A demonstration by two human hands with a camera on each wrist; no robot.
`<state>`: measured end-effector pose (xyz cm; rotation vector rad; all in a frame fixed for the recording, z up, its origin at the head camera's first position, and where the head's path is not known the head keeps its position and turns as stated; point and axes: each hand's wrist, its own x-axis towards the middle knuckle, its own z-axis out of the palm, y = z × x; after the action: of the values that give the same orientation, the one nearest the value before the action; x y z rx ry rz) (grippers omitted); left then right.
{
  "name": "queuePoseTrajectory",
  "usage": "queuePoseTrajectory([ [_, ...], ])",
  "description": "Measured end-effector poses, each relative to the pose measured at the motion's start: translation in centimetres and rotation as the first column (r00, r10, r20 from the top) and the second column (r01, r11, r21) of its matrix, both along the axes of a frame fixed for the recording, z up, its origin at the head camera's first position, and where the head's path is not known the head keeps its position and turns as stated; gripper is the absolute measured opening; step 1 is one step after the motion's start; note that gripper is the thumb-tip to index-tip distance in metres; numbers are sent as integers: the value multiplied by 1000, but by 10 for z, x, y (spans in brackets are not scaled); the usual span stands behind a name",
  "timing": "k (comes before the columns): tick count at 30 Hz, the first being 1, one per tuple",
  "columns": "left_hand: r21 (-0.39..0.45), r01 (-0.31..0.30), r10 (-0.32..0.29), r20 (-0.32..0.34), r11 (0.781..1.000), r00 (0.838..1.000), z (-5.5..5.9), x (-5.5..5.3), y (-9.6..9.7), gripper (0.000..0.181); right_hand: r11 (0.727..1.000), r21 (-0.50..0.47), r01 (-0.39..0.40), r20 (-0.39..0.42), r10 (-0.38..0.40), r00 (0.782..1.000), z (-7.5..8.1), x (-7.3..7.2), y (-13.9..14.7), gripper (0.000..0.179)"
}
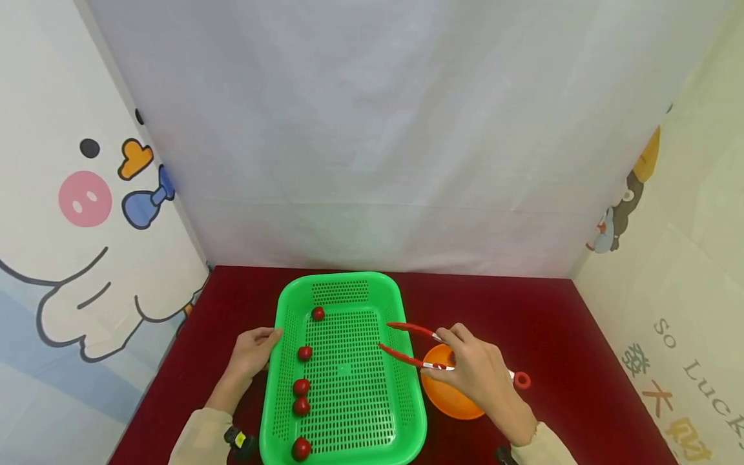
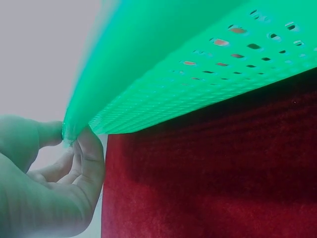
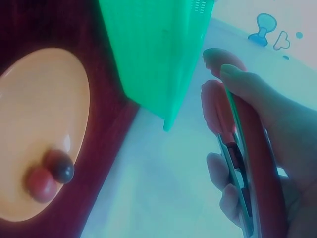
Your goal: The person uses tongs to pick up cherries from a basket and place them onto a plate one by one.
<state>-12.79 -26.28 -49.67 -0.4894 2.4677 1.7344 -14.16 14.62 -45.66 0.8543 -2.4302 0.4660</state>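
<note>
My left hand (image 1: 251, 354) pinches the left rim of a green perforated basket (image 1: 340, 276); the left wrist view shows thumb and fingers on either side of the rim (image 2: 81, 106). Several small round red fruits (image 1: 301, 407) lie in a loose line along the basket's left side; their kind is unclear. My right hand (image 1: 482, 371) grips red-tipped tongs (image 1: 409, 328). The tongs' arms are spread over the basket's right edge, with nothing between the tips. Below the right hand is an orange plate (image 1: 453, 400), partly hidden. Two round fruits, one red (image 3: 41, 184) and one darker (image 3: 58, 166), touch each other on it.
A dark red cloth (image 1: 535, 329) covers the table under the basket and plate. A pale curtain (image 1: 372, 142) hangs behind, with printed cartoon panels (image 1: 87, 200) at left and right. The basket's right wall stands close to the plate.
</note>
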Motion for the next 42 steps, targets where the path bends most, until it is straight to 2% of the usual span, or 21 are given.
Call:
queuePoseTrajectory([
  [11,4,-9,9,7,1000,1000,-2,1,0,53,996,48,-80,-11,80,997,-1,4,-21,65],
  [21,5,-9,9,7,1000,1000,-3,1,0,52,982,95,-164,-68,171,983,-5,8,-39,68],
  [42,-7,-20,20,11,1000,1000,0,0,1,50,949,220,-225,88,211,974,-3,18,-70,67],
])
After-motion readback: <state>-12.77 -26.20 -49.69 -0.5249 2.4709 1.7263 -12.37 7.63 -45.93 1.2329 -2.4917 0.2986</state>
